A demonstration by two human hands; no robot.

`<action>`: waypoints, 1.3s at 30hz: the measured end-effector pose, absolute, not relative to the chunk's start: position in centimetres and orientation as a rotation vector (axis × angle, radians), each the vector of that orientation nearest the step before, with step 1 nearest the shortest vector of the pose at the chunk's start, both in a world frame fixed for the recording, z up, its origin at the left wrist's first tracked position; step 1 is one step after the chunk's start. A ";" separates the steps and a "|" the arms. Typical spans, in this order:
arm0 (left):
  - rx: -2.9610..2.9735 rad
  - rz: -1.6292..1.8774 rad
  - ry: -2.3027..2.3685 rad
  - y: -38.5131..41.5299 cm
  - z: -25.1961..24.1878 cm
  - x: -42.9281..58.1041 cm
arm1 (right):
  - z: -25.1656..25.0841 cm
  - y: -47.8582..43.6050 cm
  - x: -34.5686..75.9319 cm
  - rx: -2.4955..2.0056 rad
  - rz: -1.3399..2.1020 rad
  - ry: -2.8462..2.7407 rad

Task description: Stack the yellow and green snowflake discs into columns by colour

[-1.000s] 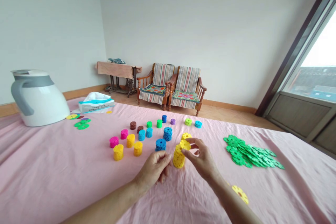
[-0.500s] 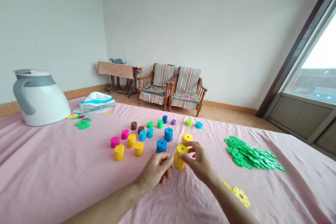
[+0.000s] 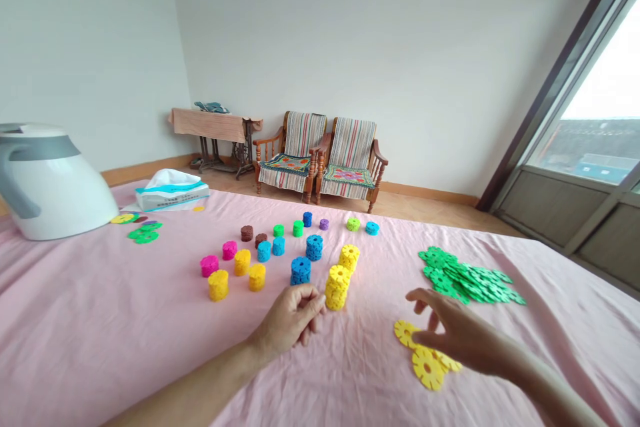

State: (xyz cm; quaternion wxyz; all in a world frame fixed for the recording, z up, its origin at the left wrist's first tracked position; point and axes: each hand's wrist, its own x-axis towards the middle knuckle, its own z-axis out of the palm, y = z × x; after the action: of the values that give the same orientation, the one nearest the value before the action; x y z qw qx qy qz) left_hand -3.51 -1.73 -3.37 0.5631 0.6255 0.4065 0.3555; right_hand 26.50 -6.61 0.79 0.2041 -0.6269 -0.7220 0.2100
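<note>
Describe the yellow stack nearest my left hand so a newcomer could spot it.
On the pink cloth, find the cluster of coloured disc stacks. The yellow stack stands at its near edge, just right of the left hand. It is the tallest yellow one, with a blue stack to its left and a shorter yellow stack behind.

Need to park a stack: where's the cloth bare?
Bare: the stretch between the white jug and the yellow stacks, and left of the left hand. Crowded: the blue stacks beyond it, yellow discs by the right hand.

Matt plastic yellow discs [image 3: 427,361] lie on soft pink cloth [image 3: 100,333], near a glossy white plastic kettle [image 3: 47,180].
</note>
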 end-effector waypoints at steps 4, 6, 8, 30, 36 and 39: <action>1.488 0.830 0.953 -1.7 -3.4 -3.5 | -0.8 -9.9 29.9 -2.021 0.561 -2.060; 1.490 0.828 0.946 -1.8 -3.4 -3.5 | -1.6 -10.6 30.0 -2.040 0.533 -2.050; 1.490 0.826 0.950 -1.8 -3.3 -3.5 | -2.1 -10.5 29.1 -1.981 0.511 -2.033; 1.566 0.772 0.965 -2.1 -3.4 -3.4 | -1.9 0.0 22.1 -1.729 0.488 -2.070; 1.576 0.782 0.966 -2.5 -3.1 -3.2 | 0.7 -2.8 20.3 -1.457 0.491 -2.057; 1.517 0.785 0.900 -2.8 -2.9 -3.2 | 2.3 -4.7 17.9 -1.236 0.515 -2.103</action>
State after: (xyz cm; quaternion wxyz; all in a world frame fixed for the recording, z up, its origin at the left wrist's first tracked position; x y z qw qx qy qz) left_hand -3.19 -2.78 -2.86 0.5693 0.6459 0.3832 0.3345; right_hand 17.87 -4.65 2.33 0.3185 -0.4699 -0.7997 0.1957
